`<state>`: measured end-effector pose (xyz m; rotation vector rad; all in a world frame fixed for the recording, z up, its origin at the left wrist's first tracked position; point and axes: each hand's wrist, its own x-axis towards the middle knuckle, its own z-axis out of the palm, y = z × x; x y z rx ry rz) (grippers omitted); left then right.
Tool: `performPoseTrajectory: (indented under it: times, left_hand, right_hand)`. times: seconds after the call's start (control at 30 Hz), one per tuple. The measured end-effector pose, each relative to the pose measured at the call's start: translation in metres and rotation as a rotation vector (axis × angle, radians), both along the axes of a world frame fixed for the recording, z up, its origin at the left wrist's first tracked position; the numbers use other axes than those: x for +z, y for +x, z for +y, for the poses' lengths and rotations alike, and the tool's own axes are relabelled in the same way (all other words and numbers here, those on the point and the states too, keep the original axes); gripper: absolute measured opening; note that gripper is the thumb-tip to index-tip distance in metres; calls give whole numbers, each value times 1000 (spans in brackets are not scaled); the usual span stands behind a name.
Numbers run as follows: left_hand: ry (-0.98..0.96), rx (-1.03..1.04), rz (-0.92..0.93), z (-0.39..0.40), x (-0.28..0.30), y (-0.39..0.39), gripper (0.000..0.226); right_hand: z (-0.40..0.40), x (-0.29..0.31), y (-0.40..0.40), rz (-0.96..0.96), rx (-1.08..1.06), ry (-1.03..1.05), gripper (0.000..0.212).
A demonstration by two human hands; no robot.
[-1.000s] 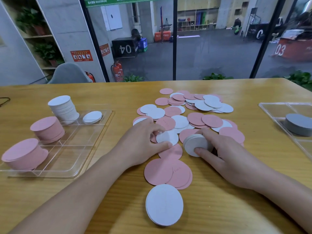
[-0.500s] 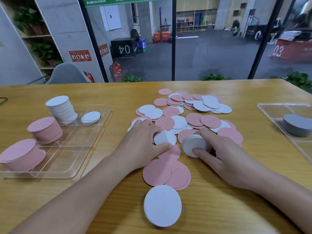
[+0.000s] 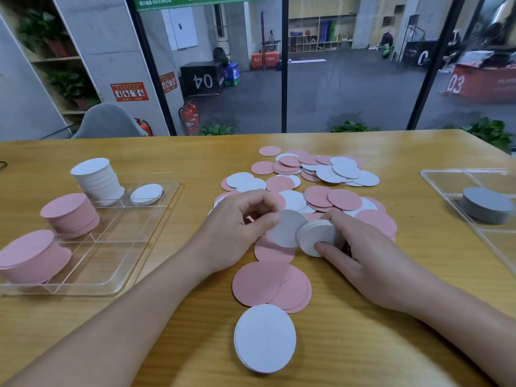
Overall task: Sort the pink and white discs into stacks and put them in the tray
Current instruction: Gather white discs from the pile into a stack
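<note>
Loose pink and white discs (image 3: 318, 182) lie spread over the middle of the wooden table. My left hand (image 3: 237, 227) pinches one white disc (image 3: 284, 227), lifted off the pile and tilted toward a small stack of white discs (image 3: 321, 236). My right hand (image 3: 363, 252) grips that stack, thumb on its near face. The clear divided tray (image 3: 111, 244) at the left holds a tall white stack (image 3: 96, 180), a low white stack (image 3: 146, 193) and two pink stacks (image 3: 69, 215) (image 3: 30, 255). Near me lie a few pink discs (image 3: 270, 283) and a thin white stack (image 3: 265, 337).
A second clear tray (image 3: 446, 180) at the right edge holds a stack of grey discs (image 3: 485, 203). Bare tabletop lies between the left tray and the pile. Behind the table's far edge is a glass wall, with a grey chair (image 3: 109, 121) at the back left.
My left hand has picked a white disc up from the pile and brought it against the stack in my right hand. The right hand has tilted its stack slightly.
</note>
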<state>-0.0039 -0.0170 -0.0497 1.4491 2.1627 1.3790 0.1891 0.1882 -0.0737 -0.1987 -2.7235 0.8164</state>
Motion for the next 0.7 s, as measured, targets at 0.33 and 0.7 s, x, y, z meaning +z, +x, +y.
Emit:
performPoseTrajectory:
  times: [0.33, 0.7]
  left_hand:
    - [-38, -126, 50, 12, -13, 15, 27]
    - [-449, 450, 286, -17, -6, -45, 42]
  right_hand:
    - [-3, 0, -2, -3, 6, 49, 18]
    - [0, 2, 0, -10, 13, 24, 14]
